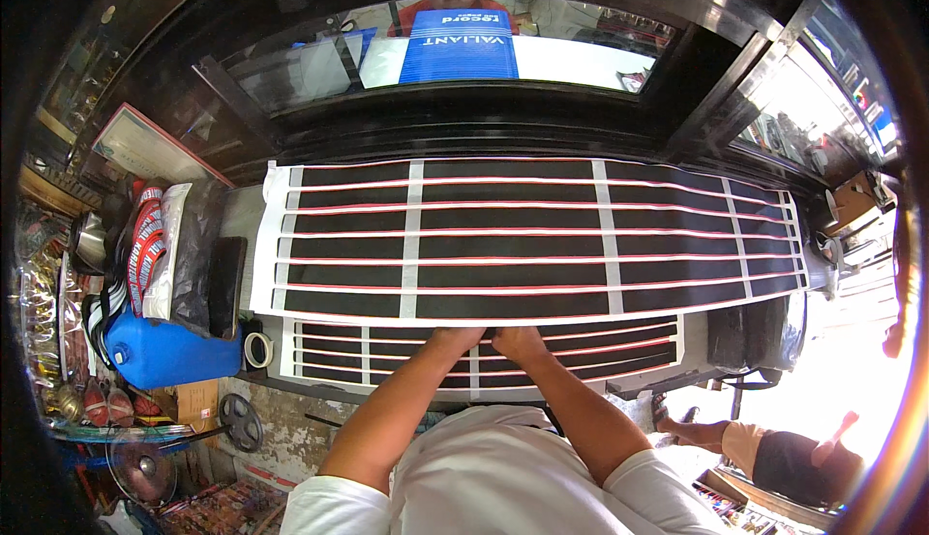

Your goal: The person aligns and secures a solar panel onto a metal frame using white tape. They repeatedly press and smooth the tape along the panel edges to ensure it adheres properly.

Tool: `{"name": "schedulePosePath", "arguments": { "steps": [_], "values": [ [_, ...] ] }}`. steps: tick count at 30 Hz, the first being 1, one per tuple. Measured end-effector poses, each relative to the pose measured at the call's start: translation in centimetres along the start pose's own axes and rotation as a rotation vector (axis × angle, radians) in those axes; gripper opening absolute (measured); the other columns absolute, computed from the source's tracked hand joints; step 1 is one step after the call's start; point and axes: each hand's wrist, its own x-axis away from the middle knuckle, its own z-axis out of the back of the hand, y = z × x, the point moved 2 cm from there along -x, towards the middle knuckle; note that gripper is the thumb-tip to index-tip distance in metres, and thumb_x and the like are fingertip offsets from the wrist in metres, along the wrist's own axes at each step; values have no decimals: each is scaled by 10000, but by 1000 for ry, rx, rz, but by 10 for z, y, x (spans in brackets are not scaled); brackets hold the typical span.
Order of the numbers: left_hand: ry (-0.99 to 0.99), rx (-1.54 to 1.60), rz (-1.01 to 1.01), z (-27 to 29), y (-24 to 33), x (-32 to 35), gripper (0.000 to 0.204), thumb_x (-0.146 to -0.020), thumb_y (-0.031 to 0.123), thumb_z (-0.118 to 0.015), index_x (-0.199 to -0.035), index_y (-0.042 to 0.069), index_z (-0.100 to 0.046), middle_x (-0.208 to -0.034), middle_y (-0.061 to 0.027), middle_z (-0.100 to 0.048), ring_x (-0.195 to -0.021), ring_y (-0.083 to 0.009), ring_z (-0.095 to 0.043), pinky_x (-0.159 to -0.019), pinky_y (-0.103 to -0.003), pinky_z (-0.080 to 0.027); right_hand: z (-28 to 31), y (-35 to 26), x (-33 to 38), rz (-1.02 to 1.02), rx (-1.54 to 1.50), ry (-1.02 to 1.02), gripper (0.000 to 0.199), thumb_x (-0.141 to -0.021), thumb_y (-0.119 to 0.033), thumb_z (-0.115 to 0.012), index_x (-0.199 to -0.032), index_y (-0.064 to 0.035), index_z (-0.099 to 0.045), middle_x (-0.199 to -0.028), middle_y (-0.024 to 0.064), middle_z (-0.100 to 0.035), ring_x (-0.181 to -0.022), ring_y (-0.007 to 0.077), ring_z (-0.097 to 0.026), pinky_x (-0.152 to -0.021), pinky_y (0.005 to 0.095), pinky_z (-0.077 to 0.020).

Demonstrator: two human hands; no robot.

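Observation:
A long white sheet [508, 233] with black panels, thin red lines and grey cross strips lies spread over the counter. At its near edge, my left hand [459, 341] and my right hand [521, 342] are side by side, closed on that edge. The fingertips are hidden from this view. A second, shorter striped sheet [571, 359] of the same pattern lies partly beneath, showing nearer to me, below both wrists.
To the left are a blue plastic canister [169, 349], a tape roll [258, 350], a grey plastic-wrapped bundle [184, 254] and red-and-white banded items [145, 245]. Dark-framed glass [310, 71] borders the far side, with a blue record book [460, 46] behind it. Another person [774, 453] is at lower right.

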Motion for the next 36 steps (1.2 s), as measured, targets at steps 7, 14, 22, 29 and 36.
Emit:
{"name": "schedulePosePath", "arguments": {
  "steps": [7, 14, 22, 29, 36],
  "values": [
    [-229, -628, -170, 10, -36, 33, 436, -933, 196, -728, -1343, 51, -708, -1329, -285, -695, -1274, -484, -654, -1072, -581, -533, 18, 14, 2, -309, -166, -270, 421, -821, -81, -679, -1225, 24, -734, -1195, 322, -733, -1150, 563, -678, -1040, 599, -553],
    [136, -653, 278, 125, -73, 109, 361, -906, 157, -751, -1221, -17, -721, -1209, -301, -709, -1140, -517, -665, -1000, -600, -532, 106, 63, 97, -364, -162, 313, 274, -939, 104, -543, -1168, 15, -663, -1022, 193, -723, -944, 353, -753, -797, 397, -602],
    [-64, -819, 268, 149, -121, 141, 461, -1080, 411, -637, -1312, 15, -684, -1399, -222, -624, -1391, -429, -543, -1234, -729, -332, 142, 96, 147, -410, -129, 463, 389, -895, 147, -448, -1204, 31, -653, -1081, 184, -705, -936, 315, -711, -863, 382, -586],
    [-57, -802, 243, 144, -120, 136, 507, -1078, 441, -638, -1366, 24, -666, -1432, -218, -616, -1399, -437, -542, -1232, -743, -324, 145, 89, 135, -415, -119, 468, 360, -903, 112, -484, -1208, 33, -657, -1069, 198, -693, -972, 328, -709, -888, 392, -575],
    [-3, -756, 334, 157, -135, 135, 520, -1050, 416, -681, -1366, 3, -665, -1375, -264, -646, -1321, -465, -596, -1200, -740, -354, 152, 90, 136, -431, -47, 432, 355, -896, 100, -515, -1213, 35, -660, -1106, 229, -689, -1022, 406, -698, -902, 469, -586]
  ]
}}
